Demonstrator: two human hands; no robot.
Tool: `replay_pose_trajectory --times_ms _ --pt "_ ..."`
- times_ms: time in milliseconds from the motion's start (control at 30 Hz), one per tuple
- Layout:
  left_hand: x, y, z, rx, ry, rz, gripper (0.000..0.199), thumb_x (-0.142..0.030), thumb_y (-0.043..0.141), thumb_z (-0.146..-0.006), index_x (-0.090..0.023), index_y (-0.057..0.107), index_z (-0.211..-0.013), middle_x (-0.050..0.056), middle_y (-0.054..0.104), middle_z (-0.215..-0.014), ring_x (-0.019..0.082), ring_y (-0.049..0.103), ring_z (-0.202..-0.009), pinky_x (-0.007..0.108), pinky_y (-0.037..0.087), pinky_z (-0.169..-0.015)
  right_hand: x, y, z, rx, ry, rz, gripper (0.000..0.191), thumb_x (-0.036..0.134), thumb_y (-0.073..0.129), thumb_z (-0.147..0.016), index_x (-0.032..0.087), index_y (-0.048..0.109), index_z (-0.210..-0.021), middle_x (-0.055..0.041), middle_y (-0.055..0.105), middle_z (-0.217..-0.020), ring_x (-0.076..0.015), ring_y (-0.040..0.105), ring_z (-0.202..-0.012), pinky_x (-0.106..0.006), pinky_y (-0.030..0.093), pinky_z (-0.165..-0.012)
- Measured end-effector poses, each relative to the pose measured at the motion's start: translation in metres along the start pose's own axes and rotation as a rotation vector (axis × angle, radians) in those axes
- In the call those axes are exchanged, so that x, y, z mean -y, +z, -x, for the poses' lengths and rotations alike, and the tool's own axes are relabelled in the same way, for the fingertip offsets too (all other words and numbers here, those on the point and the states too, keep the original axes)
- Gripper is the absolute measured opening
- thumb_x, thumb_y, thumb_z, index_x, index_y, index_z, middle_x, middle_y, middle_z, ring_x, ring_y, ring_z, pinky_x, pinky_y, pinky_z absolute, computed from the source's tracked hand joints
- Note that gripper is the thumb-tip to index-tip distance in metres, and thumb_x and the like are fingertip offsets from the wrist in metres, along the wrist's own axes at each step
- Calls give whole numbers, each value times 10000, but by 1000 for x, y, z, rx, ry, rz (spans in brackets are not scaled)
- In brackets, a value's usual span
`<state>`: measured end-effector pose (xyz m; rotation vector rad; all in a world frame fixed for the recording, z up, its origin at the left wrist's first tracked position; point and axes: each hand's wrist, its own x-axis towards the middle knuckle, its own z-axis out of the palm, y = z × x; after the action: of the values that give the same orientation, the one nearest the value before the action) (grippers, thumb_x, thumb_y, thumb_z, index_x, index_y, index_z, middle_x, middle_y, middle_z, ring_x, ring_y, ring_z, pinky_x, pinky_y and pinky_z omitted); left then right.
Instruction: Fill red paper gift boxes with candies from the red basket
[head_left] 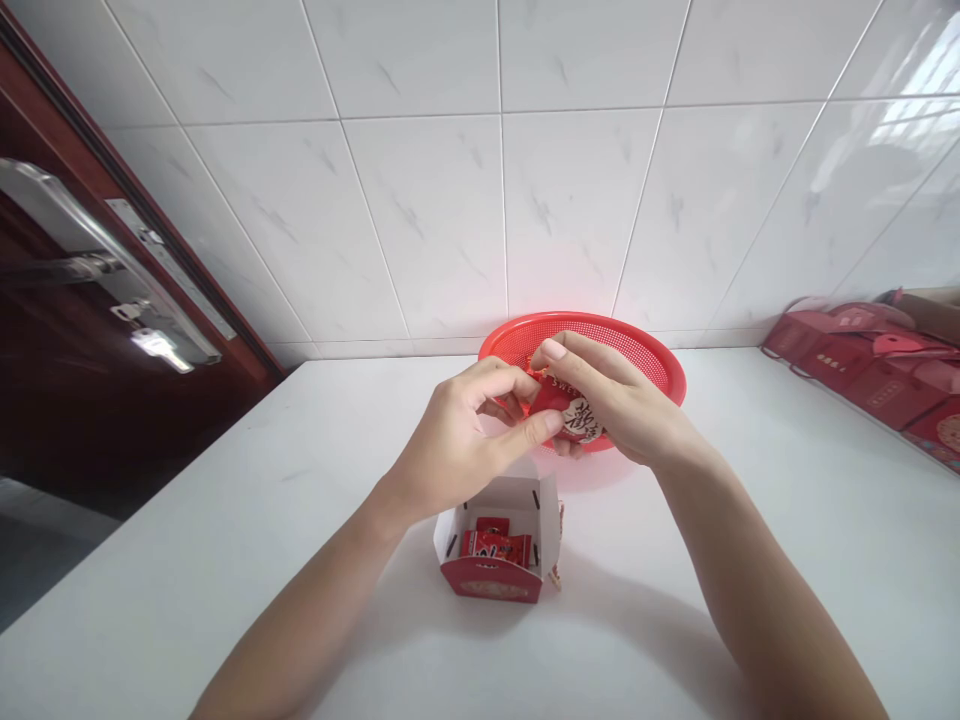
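Note:
Between my left hand (472,430) and my right hand (622,400) is a red candy packet (579,415) with a cream patch and dark lettering. The fingers of both hands are closed around it, above the near part of a red mesh basket (667,365). Whether more than one packet is in the grip cannot be made out. Just below the hands stands a small red gift box (491,588) with its lid flaps up and a white inside. Several red candy packets (496,545) lie in it. My left wrist and forearm pass beside the box's left side.
Red gift boxes (862,365) stand in a row along the right side of the white tabletop (300,480). Behind the basket rises a tiled wall (420,220). On the left is a dark red door (67,330) with a metal handle and hanging keys (159,348).

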<state>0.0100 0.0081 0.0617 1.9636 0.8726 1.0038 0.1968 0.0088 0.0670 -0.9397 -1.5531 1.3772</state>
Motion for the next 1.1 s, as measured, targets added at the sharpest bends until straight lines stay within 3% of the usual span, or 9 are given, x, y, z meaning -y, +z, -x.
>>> replay_pose_trajectory --times_ms 167,367,433,567,633,700,833,967,1100 --pt "-2 -3 -3 -47 -8 140 160 -313 675 -917 -180 664 -827 27 745 -874 203 738 -856 361 626 -842 -1 -2 -2 -23 -3 18 292 494 597 -971 227 546 -865 2 608 -751 -148 604 -586 -292 521 -564" --pt "-4 -23 -6 -90 -62 90 150 -293 729 -803 -179 642 -757 11 727 -724 162 694 -633 279 592 -615 -4 -11 -6 -46 57 31 182 400 566 -929 220 564 -902 -15 590 -773 -135 515 -538 -274 399 -467" --pt "-6 -30 -4 40 -121 -3 91 -267 705 -804 -186 663 -797 6 732 -717 165 691 -632 278 573 -615 -5 -13 -6 -52 70 32 130 350 560 -901 221 567 -918 -9 578 -757 -128 491 -515 -279 386 -478" --pt "-7 -34 0 455 -231 -322 127 -196 620 -833 -220 740 -865 -12 760 -791 166 696 -701 252 504 -614 -3 -13 -3 -17 82 72 67 248 543 -840 229 559 -902 -3 604 -790 -119 490 -540 -267 382 -495" --pt "-6 -31 0 652 -210 -449 227 -145 579 -831 -246 764 -916 -31 756 -800 157 681 -708 245 462 -615 -2 -10 0 19 81 106 74 209 540 -819 227 544 -891 3 601 -772 -122 502 -565 -259 382 -499" --pt "-5 -28 -1 751 -155 -539 301 -121 558 -835 -262 770 -995 -33 751 -816 158 668 -722 249 439 -638 0 -8 2 61 74 147 81 176 540 -815 220 529 -882 10 589 -746 -124 518 -580 -259 403 -515" --pt "-4 -25 -2 632 -97 -607 290 -220 539 -917 -249 754 -1110 10 760 -946 185 671 -806 266 442 -680 3 -6 3 123 -7 222 86 127 557 -838 210 546 -861 8 612 -792 -132 596 -650 -270 486 -592" --pt "-3 -26 -1 465 -84 -520 246 -285 528 -956 -218 762 -988 14 756 -906 180 672 -771 277 472 -657 5 -8 4 182 -78 248 79 127 597 -871 196 625 -899 -20 676 -881 -152 662 -747 -285 559 -680" --pt "-3 -28 -1 299 -50 -326 199 -259 577 -945 -237 767 -997 -6 771 -966 176 707 -895 284 551 -826 2 -12 3 192 -134 239 163 170 678 -869 195 690 -1029 -55 711 -1044 -179 702 -850 -301 589 -718"
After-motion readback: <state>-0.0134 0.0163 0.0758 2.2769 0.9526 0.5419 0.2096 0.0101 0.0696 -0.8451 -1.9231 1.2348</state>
